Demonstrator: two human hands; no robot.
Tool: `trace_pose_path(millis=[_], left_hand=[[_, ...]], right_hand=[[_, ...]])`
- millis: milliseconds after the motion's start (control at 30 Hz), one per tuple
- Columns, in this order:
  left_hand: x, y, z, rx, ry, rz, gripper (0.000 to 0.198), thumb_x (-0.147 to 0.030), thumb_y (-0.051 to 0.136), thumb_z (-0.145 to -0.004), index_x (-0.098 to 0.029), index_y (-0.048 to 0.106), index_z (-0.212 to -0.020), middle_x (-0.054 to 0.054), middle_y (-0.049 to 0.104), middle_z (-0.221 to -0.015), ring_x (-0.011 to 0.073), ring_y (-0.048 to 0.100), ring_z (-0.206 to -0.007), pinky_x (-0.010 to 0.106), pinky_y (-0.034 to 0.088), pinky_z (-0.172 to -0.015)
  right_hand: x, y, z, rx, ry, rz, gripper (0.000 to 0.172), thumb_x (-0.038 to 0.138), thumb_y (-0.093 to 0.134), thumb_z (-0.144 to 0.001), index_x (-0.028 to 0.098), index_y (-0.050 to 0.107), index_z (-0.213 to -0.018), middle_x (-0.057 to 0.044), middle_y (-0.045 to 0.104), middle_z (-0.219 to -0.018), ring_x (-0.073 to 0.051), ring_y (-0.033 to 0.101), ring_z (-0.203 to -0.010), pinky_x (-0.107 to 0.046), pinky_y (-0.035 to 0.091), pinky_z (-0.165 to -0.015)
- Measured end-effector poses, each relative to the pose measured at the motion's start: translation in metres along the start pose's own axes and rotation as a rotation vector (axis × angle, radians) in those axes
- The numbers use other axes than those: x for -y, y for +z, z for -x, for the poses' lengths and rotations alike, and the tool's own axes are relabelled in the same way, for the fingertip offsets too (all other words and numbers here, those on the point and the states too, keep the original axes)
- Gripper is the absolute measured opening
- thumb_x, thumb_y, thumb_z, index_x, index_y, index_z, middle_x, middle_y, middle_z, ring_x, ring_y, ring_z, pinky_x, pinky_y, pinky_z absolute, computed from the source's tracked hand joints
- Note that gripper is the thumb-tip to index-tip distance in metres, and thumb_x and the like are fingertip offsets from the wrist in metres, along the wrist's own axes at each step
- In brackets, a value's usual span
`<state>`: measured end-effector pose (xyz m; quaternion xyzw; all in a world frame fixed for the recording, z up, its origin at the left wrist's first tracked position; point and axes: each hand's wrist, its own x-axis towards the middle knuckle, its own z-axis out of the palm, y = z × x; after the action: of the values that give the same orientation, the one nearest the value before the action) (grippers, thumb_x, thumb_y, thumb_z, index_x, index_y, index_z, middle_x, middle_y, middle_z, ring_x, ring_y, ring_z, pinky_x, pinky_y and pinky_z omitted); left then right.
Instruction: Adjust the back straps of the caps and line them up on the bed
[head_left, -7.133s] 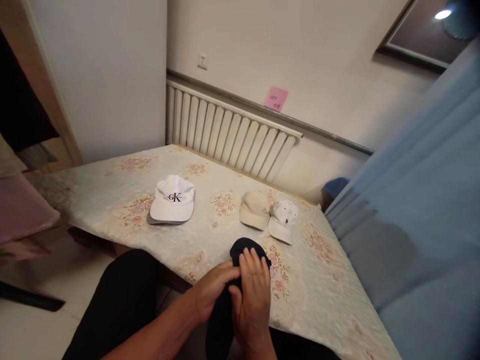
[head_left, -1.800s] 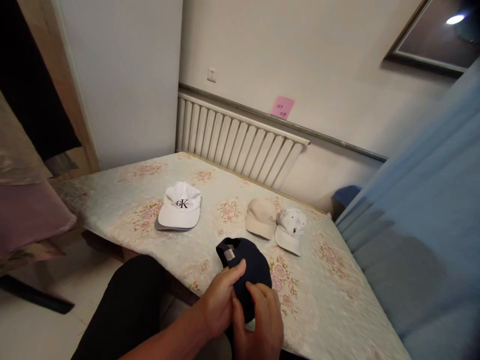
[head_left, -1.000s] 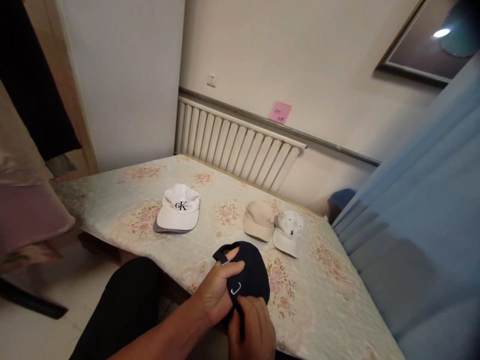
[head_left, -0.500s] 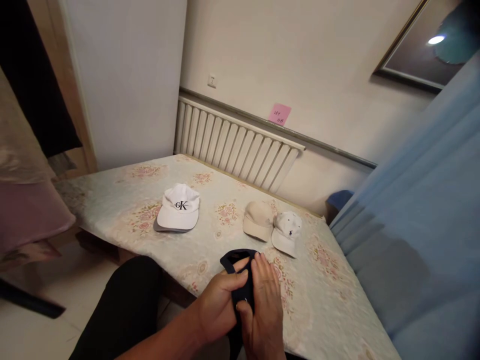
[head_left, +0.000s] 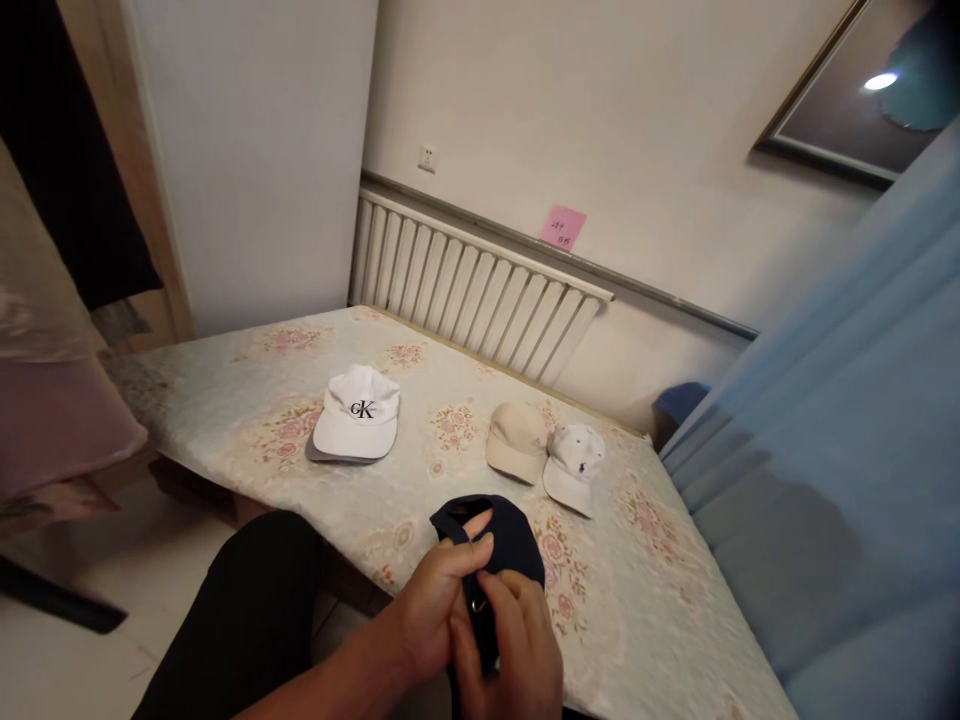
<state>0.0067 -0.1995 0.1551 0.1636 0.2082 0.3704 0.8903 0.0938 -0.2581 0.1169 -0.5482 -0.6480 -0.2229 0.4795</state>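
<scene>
A dark navy cap (head_left: pixel 514 535) is held between my two hands, over the near edge of the table, its back opening and strap facing me. My left hand (head_left: pixel 439 595) grips the cap beside the opening, thumb on the outside and fingers partly inside. With fingers bent, my right hand (head_left: pixel 517 640) pinches the strap close to a small shiny metal buckle (head_left: pixel 478 605). Beyond them lie a beige cap (head_left: pixel 516 440) and a white cap with a small dark emblem (head_left: pixel 576 465), side by side. A white cap with black letters (head_left: pixel 360 415) rests farther left, a grey brim showing beneath it.
A flowered cloth covers the table (head_left: pixel 660 590). Behind it are a white radiator (head_left: pixel 472 290) and a pink note (head_left: pixel 562 228) on the wall. Blue curtains (head_left: pixel 847 480) hang at the right, and clothes (head_left: pixel 56 400) at the left.
My right hand has gone from lying flat along the cap to bent fingers pinching its strap. More of the navy crown now shows. The other caps have stayed in place.
</scene>
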Motion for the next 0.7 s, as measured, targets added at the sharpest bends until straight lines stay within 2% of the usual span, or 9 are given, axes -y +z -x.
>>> trace_pose_path(millis=[167, 267, 400, 567, 633, 700], left_hand=[[0.0, -0.001, 0.001, -0.011, -0.01, 0.019, 0.075, -0.018, 0.06, -0.079, -0.021, 0.022, -0.143, 0.01, 0.057, -0.121, 0.021, 0.057, -0.108, 0.033, 0.036, -0.099], [-0.001, -0.001, 0.0, -0.006, -0.013, 0.069, 0.073, -0.02, 0.058, -0.08, -0.023, 0.021, -0.144, 0.008, 0.054, -0.125, 0.0193, 0.055, -0.112, 0.032, 0.033, -0.102], [-0.005, -0.002, -0.005, -0.025, 0.047, 0.127, 0.059, -0.021, 0.057, -0.082, -0.02, 0.035, -0.137, 0.007, 0.062, -0.113, 0.0172, 0.061, -0.099, 0.028, 0.04, -0.094], [-0.015, -0.005, -0.012, 0.13, 0.071, 0.155, 0.039, -0.034, 0.051, -0.087, -0.014, 0.051, -0.12, 0.011, 0.065, -0.103, 0.0209, 0.064, -0.093, 0.033, 0.045, -0.089], [-0.018, -0.006, -0.016, 0.111, 0.092, 0.157, 0.039, -0.038, 0.048, -0.088, -0.011, 0.052, -0.116, 0.013, 0.066, -0.1, 0.0225, 0.064, -0.092, 0.035, 0.046, -0.088], [-0.021, -0.007, -0.019, 0.04, 0.097, 0.153, 0.04, -0.041, 0.047, -0.088, -0.01, 0.051, -0.113, 0.014, 0.066, -0.097, 0.023, 0.065, -0.089, 0.036, 0.047, -0.086]], right_hand=[[-0.001, 0.003, 0.0, 0.049, -0.076, 0.104, 0.024, 0.015, 0.046, -0.084, 0.015, 0.057, -0.106, -0.011, 0.063, -0.087, -0.022, 0.061, -0.081, -0.036, 0.054, -0.067], [-0.003, 0.004, 0.001, 0.057, -0.074, 0.122, 0.027, 0.012, 0.043, -0.083, 0.015, 0.057, -0.106, -0.011, 0.064, -0.086, -0.021, 0.061, -0.08, -0.035, 0.054, -0.066], [-0.001, 0.006, 0.005, 0.02, -0.046, 0.098, 0.029, 0.008, 0.04, -0.082, 0.017, 0.058, -0.103, -0.01, 0.064, -0.083, -0.021, 0.062, -0.077, -0.033, 0.053, -0.065], [-0.005, 0.008, 0.016, 0.059, -0.087, 0.091, 0.034, 0.005, 0.038, -0.08, 0.017, 0.058, -0.105, -0.01, 0.064, -0.082, -0.02, 0.062, -0.075, -0.032, 0.053, -0.063], [-0.006, 0.01, 0.02, 0.059, -0.115, 0.104, 0.035, 0.005, 0.037, -0.078, 0.016, 0.059, -0.104, -0.01, 0.064, -0.082, -0.02, 0.063, -0.075, -0.032, 0.053, -0.062], [-0.006, 0.012, 0.021, 0.043, -0.142, 0.117, 0.035, 0.004, 0.038, -0.077, 0.015, 0.059, -0.102, -0.01, 0.064, -0.08, -0.02, 0.063, -0.072, -0.031, 0.053, -0.06]])
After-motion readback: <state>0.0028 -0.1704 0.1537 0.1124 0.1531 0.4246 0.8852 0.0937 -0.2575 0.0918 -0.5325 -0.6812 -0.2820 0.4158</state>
